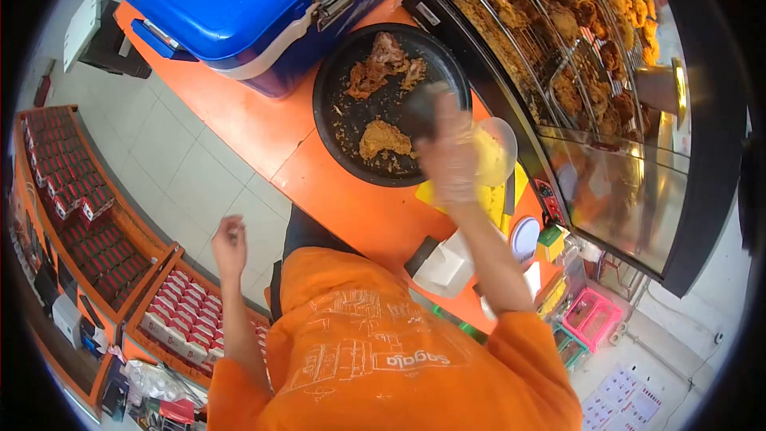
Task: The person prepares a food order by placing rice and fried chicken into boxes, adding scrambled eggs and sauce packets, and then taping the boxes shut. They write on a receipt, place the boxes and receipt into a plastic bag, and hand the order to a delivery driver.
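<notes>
My right hand, in a clear plastic glove, grips a dark pestle over the right side of a round black mortar dish. Both hand and pestle are smeared by motion. A torn piece of fried chicken lies at the back of the dish, and a golden fried piece nearer to me, with crumbs around them. Just right of my glove is a clear round container with something yellow inside. My left hand hangs over the floor beside the counter, fingers loosely bent, nothing visible in it.
A blue cooler box stands behind the dish on the orange counter. The glass display case at right holds fried chicken. A white box and a round lid lie near my right forearm. Shelves of red boxes stand left.
</notes>
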A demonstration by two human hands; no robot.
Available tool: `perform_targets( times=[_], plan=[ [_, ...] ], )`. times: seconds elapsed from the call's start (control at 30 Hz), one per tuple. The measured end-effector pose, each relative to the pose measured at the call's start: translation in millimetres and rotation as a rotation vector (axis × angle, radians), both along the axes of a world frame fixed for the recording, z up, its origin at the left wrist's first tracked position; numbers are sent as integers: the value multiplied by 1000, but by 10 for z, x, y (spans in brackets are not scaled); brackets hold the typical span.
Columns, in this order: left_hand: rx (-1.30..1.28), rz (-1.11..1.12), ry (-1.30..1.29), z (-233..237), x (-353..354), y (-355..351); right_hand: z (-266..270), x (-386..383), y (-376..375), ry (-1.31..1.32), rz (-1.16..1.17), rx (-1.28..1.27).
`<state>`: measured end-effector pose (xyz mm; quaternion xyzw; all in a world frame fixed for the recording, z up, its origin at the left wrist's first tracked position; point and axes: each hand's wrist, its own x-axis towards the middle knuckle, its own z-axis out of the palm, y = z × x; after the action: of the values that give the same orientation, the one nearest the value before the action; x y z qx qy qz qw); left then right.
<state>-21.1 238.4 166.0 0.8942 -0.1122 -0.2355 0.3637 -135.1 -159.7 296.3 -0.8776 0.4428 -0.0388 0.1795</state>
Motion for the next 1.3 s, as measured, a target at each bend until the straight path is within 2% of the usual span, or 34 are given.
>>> perform_targets(
  times=[0.07,0.13,0.17,0.2,0.23,0.27,0.3,0.33,0.37,0.4,0.43,0.47,0.5,0.53,0.57,0.6,0.63,0.67,0.73,0.8,0.83,0.87,0.9,0.93,0.97,1.03,1.1,1.13,1.2,1.23,1.3],
  plan=[
    [86,43,-72,-402,-60,622,-907,11,417,464,365,-277],
    [143,137,72,-682,-243,1076,-562,336,188,450,460,-281],
    [63,189,105,-944,-411,1327,-412,470,4,350,401,87],
    [8,187,176,-1102,-626,1676,-306,423,-79,351,450,114],
    [180,-5,174,-1060,-812,1974,-200,373,-160,352,499,141],
    [323,-153,145,-1158,-1000,2094,190,409,-80,246,381,162],
    [137,131,306,-1471,-1385,2339,263,408,21,230,328,35],
    [-39,408,474,-1587,-1718,2595,275,384,118,226,269,-70],
    [-45,531,745,-1471,-1786,2641,-66,366,256,366,307,-91],
    [124,394,731,-1397,-1793,2543,-572,291,416,498,330,-122],
    [289,251,713,-1302,-1785,2415,-895,168,518,354,316,-270],
    [591,-124,372,-1324,-1777,2157,-821,229,382,342,299,-284],
    [372,128,546,-1137,-1663,1875,-665,318,89,347,367,39],
    [385,97,550,-1208,-1620,1838,-453,278,-76,367,394,396],
    [89,182,635,-1254,-1638,1913,-225,289,-220,407,355,507],
    [-230,290,700,-1328,-1601,1901,-120,206,-179,369,315,347],
    [-155,136,333,-1352,-1539,1891,-14,115,-127,333,265,191],
    [65,329,494,-1014,-1392,1613,60,93,-69,362,181,108],
    [49,452,563,-1231,-1369,1815,-875,-184,175,593,195,-129],
    [134,317,545,-1100,-1210,1643,-723,-23,106,609,111,-74],
    [211,197,517,-1064,-1131,1530,-696,-63,-94,535,199,44],
    [225,168,524,-1094,-1123,1585,-640,-194,-218,467,274,180],
    [89,134,470,-1226,-1105,1647,-502,-272,-364,375,207,320],
    [-70,115,403,-1317,-1026,1530,-540,-390,-497,189,204,273],
    [-21,165,505,-1315,-975,1505,-581,-440,-670,197,9,532],
    [-59,234,546,-1202,-901,1370,-590,-506,-767,202,-193,805],
    [-64,334,650,-1127,-858,1346,-925,-678,-815,-208,-150,747],
    [-62,331,643,-1117,-847,1367,-1119,-751,-841,-215,-150,749],
    [-52,417,662,-1100,-838,1465,-1416,-823,-876,-179,-84,466],
    [-26,403,650,-1139,-863,1531,-1192,-691,-795,-190,-82,461],
    [-16,389,651,-1225,-942,1647,-702,-475,-456,178,7,-139]
  ],
)
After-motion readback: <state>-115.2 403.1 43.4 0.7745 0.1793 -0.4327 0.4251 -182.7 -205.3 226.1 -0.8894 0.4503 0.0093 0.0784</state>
